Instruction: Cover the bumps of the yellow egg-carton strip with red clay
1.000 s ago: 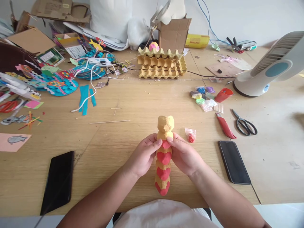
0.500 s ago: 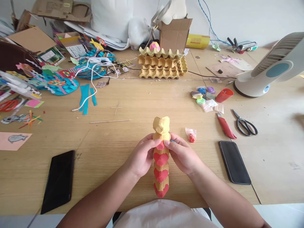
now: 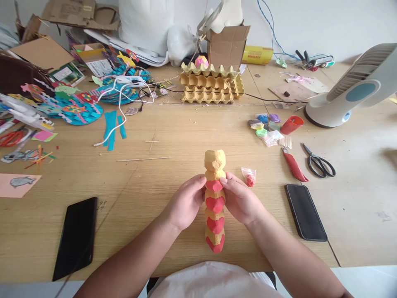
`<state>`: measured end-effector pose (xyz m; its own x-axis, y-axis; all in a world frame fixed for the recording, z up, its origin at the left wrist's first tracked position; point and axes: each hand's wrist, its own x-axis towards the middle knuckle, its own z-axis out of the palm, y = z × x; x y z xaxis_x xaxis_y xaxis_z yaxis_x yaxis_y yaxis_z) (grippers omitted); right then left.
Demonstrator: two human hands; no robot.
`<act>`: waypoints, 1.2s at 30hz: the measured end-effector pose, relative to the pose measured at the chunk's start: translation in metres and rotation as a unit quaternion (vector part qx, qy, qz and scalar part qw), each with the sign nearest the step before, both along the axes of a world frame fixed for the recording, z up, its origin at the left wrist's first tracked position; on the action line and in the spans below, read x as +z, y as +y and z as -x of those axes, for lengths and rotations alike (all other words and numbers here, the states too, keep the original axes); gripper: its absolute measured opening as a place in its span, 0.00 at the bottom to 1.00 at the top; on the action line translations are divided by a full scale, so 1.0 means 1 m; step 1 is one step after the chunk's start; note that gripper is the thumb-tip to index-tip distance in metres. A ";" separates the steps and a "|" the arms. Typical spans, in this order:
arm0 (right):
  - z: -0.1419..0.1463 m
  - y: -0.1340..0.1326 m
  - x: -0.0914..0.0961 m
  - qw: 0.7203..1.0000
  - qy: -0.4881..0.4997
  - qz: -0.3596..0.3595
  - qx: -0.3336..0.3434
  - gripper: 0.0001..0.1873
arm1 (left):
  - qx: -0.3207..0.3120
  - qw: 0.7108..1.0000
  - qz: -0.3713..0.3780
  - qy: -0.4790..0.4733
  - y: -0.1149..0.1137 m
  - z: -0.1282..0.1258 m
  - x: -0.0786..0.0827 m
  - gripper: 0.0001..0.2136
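Observation:
A strip of egg carton [image 3: 215,194] stretches lengthwise between my hands over the front of the table. Its cups are yellow-tan, and several carry red, heart-like patches that look like clay. The far end cup is plain yellow. My left hand [image 3: 189,200] grips the strip's left edge, thumb beside the uppermost red patch. On the opposite edge my right hand [image 3: 242,198] pinches it, thumb tip at the same patch. The fingers underneath are mostly hidden. Just beyond my right hand lies a small clear bag [image 3: 249,177] with red material inside.
A red utility knife [image 3: 294,164], black-handled scissors [image 3: 319,161] and a phone [image 3: 306,212] lie to the right. Clay packets [image 3: 263,126] and a red cup [image 3: 292,124] sit behind them. A dark tablet [image 3: 76,238] is at left; egg cartons [image 3: 207,85] and a fan [image 3: 350,89] stand farther back.
The egg carton strip has shifted slightly right and away from my body, turning a little. My left thumb has slid off the top red patch to the strip's edge.

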<state>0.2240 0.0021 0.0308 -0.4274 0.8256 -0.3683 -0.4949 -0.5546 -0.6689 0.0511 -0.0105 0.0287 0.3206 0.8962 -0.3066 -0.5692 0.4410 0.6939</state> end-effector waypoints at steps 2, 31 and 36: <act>-0.002 0.001 -0.001 1.000 0.006 0.011 -0.003 0.19 | -0.009 1.000 -0.018 0.014 0.001 0.000 -0.002 0.14; 0.000 0.002 -0.007 0.998 -0.026 -0.052 0.019 0.22 | 0.008 0.999 0.041 -0.008 0.003 0.003 -0.005 0.15; 0.000 0.003 -0.007 0.998 -0.033 -0.058 0.013 0.21 | 0.008 0.997 0.066 -0.041 0.003 0.005 -0.003 0.14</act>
